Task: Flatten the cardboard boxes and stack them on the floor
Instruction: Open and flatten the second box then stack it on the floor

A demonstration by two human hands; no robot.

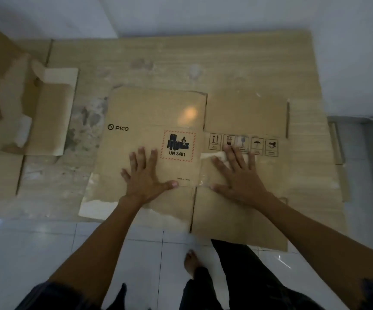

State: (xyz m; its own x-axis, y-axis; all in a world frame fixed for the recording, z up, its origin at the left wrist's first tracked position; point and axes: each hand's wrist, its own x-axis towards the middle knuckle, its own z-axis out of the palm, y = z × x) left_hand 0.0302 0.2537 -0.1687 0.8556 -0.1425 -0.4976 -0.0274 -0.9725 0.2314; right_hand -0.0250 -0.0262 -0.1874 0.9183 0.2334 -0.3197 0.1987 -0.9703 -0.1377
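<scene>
A flattened brown PICO box (154, 113) with a UN 3481 battery label lies flat on a larger sheet of flattened cardboard (203, 61) spread on the floor. My left hand (146, 175) presses palm down on its left panel, fingers spread, just below the label. My right hand (237, 173) lies flat on the right panel under the row of handling symbols, on a patch of torn tape. Neither hand grips anything. At the far left stands another box (13, 104), still partly upright with its flaps open and torn.
White floor tiles (46, 253) run along the near side, where my bare foot (191, 262) and dark trousers show. White walls close the back and right. A narrow cardboard strip (337, 142) lies at the right edge of the big sheet.
</scene>
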